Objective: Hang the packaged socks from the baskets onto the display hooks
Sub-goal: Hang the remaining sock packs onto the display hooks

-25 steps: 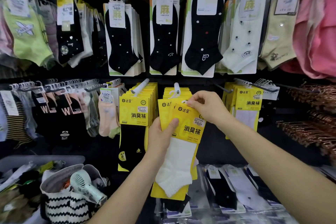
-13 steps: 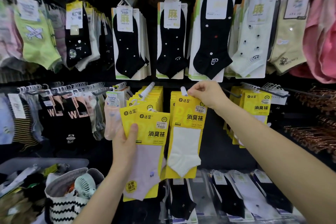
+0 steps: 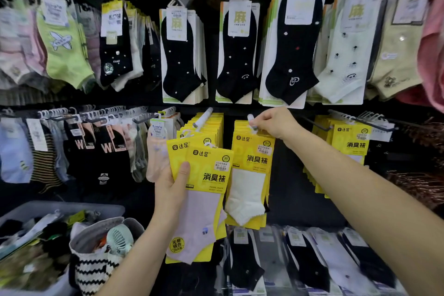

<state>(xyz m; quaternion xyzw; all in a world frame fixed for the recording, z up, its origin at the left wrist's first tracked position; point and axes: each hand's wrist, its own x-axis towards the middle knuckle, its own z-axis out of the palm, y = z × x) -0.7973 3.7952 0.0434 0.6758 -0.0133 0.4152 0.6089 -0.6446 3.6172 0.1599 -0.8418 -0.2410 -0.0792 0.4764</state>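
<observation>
Threaded onto the hook (image 3: 250, 118) now, the white-sock pack (image 3: 249, 175) hangs under the right hand (image 3: 276, 122), its grip pinching the hanger, while the left hand (image 3: 171, 187) clasps the remaining packs (image 3: 204, 190) for hanging.

Left hand (image 3: 174, 186) clasped, right hand (image 3: 276, 122) pinched

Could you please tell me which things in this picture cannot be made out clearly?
- Head view: whether the yellow-carded white sock pack is fully on the white-tipped display hook; the right hand covers its hanger.
- How many yellow packs the left hand holds behind the yellow-carded pale pink sock pack; the front pack overlaps them.
- The price sticker's small print: too small.
- The grey plastic basket contents: blurred, cut off by the left edge.
</observation>
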